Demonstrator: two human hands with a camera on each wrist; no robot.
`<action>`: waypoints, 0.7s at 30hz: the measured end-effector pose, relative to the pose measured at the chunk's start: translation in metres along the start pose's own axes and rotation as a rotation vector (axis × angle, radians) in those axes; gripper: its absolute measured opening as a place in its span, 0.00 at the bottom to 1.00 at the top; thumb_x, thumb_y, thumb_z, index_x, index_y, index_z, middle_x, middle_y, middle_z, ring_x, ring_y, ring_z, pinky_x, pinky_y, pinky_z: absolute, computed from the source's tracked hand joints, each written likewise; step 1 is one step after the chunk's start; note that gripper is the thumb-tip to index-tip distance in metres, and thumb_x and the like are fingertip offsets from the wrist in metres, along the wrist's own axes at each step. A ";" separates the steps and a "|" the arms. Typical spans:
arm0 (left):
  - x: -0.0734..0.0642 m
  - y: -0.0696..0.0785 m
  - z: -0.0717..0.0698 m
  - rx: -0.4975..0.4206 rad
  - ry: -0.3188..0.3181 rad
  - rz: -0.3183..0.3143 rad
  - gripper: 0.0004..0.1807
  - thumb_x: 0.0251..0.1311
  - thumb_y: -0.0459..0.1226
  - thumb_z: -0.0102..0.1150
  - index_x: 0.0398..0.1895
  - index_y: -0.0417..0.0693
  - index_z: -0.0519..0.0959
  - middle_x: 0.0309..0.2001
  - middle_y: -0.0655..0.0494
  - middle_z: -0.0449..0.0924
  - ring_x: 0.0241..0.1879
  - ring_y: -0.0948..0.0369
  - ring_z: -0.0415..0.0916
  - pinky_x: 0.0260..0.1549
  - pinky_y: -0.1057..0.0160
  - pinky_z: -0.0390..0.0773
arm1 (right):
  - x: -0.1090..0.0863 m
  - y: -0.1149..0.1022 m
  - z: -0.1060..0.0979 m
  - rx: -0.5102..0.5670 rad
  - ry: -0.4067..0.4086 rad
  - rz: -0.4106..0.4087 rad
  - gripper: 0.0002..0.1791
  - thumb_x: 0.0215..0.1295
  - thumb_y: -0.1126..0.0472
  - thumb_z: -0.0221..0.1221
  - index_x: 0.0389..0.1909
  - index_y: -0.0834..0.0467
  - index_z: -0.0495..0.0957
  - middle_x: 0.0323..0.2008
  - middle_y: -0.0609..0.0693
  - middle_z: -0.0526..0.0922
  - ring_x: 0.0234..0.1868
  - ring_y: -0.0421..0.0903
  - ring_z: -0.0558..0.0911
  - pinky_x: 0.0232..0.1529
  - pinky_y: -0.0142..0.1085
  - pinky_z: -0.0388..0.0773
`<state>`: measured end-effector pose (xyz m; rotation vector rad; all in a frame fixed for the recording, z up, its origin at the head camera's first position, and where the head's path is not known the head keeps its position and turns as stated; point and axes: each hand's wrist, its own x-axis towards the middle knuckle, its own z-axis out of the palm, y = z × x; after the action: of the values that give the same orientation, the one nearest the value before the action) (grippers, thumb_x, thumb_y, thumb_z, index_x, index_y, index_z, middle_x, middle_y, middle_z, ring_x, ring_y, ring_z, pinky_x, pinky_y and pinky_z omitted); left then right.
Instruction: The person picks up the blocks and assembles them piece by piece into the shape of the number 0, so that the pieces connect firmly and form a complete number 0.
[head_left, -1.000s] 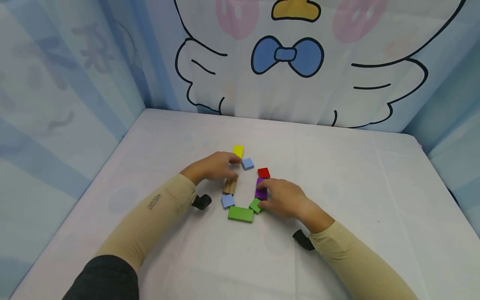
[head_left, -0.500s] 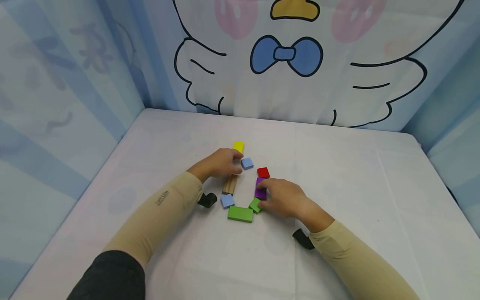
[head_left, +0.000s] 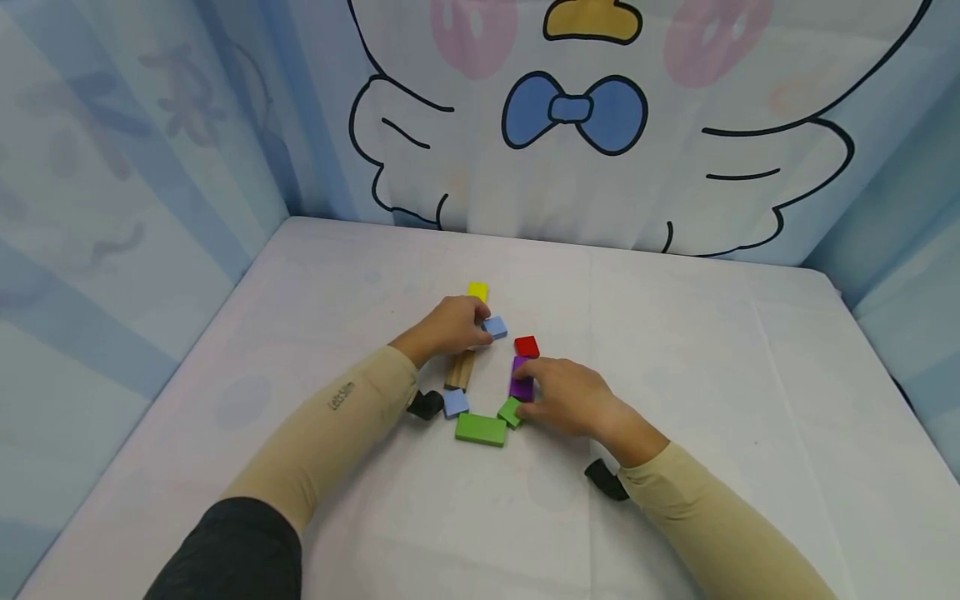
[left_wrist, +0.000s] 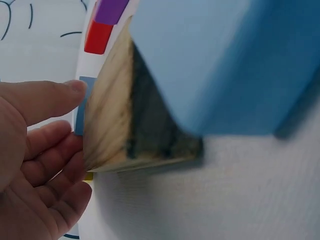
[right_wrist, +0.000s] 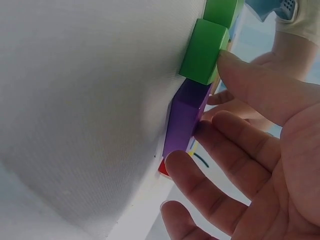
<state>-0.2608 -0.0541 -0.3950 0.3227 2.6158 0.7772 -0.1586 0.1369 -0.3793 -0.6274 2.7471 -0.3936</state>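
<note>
In the head view, my left hand [head_left: 452,325] is at a light blue block [head_left: 496,327], thumb and forefinger on either side of it. The left wrist view shows this blue block [left_wrist: 80,117] between thumb and curled fingers, partly hidden. My right hand [head_left: 573,396] stays low at the right side, fingers loosely bent. Its thumb touches a small green block [right_wrist: 204,52], and its fingertips lie against or close by a purple block [right_wrist: 185,115]. Beyond the left hand stands a yellow block [head_left: 477,291], and a red block [head_left: 527,346] adjoins the purple one.
A wooden block [head_left: 459,371], a second light blue block [head_left: 455,403] and a long green block [head_left: 481,429] form the left and near sides of a loose ring. White cloth covers the table [head_left: 675,358]. Printed curtains [head_left: 570,183] hang around its edges.
My left hand has moved right, from beside the yellow and wooden blocks to the light blue block, its thumb and forefinger closing around it. The right hand and the ring of blocks look unmoved.
</note>
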 end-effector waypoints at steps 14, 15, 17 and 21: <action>0.000 0.004 0.007 -0.001 0.058 0.004 0.22 0.65 0.42 0.65 0.59 0.41 0.78 0.51 0.50 0.79 0.47 0.56 0.74 0.54 0.61 0.76 | -0.003 -0.002 -0.001 -0.017 0.022 -0.033 0.26 0.60 0.52 0.70 0.57 0.58 0.79 0.47 0.50 0.83 0.49 0.50 0.80 0.52 0.48 0.78; 0.001 0.004 0.007 -0.003 0.057 0.004 0.21 0.66 0.41 0.65 0.59 0.42 0.78 0.51 0.50 0.79 0.47 0.56 0.74 0.54 0.61 0.76 | -0.003 -0.002 -0.001 -0.017 0.020 -0.031 0.26 0.60 0.52 0.70 0.57 0.58 0.79 0.47 0.50 0.83 0.49 0.50 0.80 0.53 0.48 0.78; 0.000 0.003 0.006 -0.001 0.051 0.013 0.21 0.66 0.40 0.64 0.60 0.42 0.78 0.52 0.50 0.78 0.48 0.56 0.73 0.55 0.61 0.75 | -0.003 -0.002 -0.001 -0.017 0.017 -0.029 0.26 0.61 0.52 0.70 0.57 0.58 0.79 0.47 0.50 0.83 0.50 0.50 0.80 0.53 0.48 0.78; 0.000 -0.002 0.004 -0.006 0.026 0.047 0.20 0.68 0.36 0.62 0.61 0.44 0.78 0.54 0.51 0.79 0.50 0.56 0.73 0.58 0.60 0.74 | -0.002 -0.002 -0.001 -0.015 0.012 -0.021 0.26 0.61 0.52 0.70 0.57 0.57 0.79 0.47 0.50 0.83 0.50 0.50 0.80 0.54 0.48 0.78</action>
<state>-0.2592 -0.0538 -0.3990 0.3768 2.6386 0.8097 -0.1562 0.1368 -0.3771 -0.6608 2.7595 -0.3829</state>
